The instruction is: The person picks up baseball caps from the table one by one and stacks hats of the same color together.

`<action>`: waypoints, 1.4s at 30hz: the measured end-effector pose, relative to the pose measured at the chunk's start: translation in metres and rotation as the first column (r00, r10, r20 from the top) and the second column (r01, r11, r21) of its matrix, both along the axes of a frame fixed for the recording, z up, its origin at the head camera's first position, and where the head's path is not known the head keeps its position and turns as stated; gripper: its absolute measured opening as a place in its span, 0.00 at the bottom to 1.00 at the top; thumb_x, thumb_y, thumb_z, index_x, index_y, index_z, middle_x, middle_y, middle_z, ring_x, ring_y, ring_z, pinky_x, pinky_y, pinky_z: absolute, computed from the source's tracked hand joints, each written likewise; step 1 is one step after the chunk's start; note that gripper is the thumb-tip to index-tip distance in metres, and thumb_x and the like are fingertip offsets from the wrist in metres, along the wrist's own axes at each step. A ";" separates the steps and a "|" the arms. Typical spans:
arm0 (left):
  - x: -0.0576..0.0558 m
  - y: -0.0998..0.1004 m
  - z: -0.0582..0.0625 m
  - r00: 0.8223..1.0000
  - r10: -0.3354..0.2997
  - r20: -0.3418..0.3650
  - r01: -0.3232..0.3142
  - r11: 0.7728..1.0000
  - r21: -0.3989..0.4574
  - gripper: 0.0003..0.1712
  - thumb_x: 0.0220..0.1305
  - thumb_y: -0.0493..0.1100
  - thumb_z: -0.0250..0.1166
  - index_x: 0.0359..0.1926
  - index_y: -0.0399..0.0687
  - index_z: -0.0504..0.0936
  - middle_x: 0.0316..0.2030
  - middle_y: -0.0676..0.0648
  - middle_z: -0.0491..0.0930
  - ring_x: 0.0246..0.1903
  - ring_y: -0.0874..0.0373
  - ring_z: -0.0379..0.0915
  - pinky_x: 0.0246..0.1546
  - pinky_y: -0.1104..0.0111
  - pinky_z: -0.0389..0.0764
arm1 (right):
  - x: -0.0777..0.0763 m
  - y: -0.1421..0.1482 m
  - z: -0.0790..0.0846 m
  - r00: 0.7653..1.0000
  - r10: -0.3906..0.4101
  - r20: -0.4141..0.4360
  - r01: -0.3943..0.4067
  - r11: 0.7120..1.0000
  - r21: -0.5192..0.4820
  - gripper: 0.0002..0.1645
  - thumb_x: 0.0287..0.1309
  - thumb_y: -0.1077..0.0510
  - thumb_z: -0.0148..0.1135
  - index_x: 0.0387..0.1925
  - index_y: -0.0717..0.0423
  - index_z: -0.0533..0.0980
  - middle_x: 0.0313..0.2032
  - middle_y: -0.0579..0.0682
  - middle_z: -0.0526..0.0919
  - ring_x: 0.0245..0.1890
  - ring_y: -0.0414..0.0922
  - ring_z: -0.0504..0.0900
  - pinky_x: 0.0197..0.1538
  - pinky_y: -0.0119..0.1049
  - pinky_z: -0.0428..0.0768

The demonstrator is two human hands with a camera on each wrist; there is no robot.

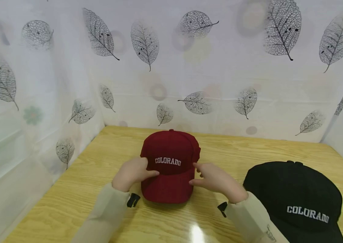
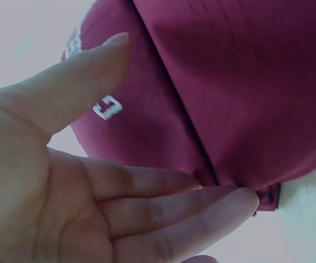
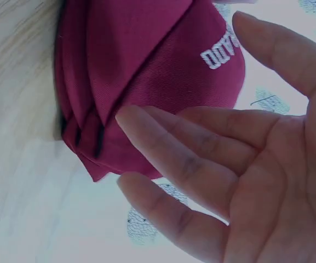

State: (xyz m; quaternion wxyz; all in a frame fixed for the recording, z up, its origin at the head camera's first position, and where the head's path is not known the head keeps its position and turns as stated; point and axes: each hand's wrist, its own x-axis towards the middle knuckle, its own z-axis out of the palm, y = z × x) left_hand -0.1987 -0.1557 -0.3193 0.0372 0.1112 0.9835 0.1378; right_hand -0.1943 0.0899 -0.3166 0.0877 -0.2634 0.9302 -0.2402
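A dark red baseball cap (image 1: 171, 145) with white COLORADO lettering sits on the wooden table, its brim (image 1: 167, 189) facing me. At the cap's left side is my left hand (image 1: 133, 172), thumb spread over the front near the brim. In the left wrist view its fairly straight fingers (image 2: 163, 219) reach the cap's lower edge by a dark seam. My right hand (image 1: 217, 179) is at the opposite side, fingertips right at the cap's edge. The right wrist view shows these fingers (image 3: 174, 153) loosely extended and spread, in front of the red fabric with several folds.
A black cap (image 1: 293, 192) with the same COLORADO lettering lies on the table (image 1: 104, 158) to the right, near my right forearm. A pale cloth (image 1: 171, 67) printed with leaf skeletons hangs behind the table and along both sides.
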 end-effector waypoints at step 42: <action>0.008 0.008 0.003 0.998 0.002 -0.059 -0.005 0.999 -0.051 0.26 0.49 0.55 0.65 0.35 0.36 0.73 0.20 0.48 0.72 0.19 0.58 0.69 0.19 0.63 0.72 | 0.038 0.202 0.037 0.895 -0.372 -0.245 0.417 0.894 0.166 0.44 0.47 0.44 0.63 0.51 0.78 0.63 0.44 0.76 0.69 0.40 0.68 0.70 0.37 0.57 0.69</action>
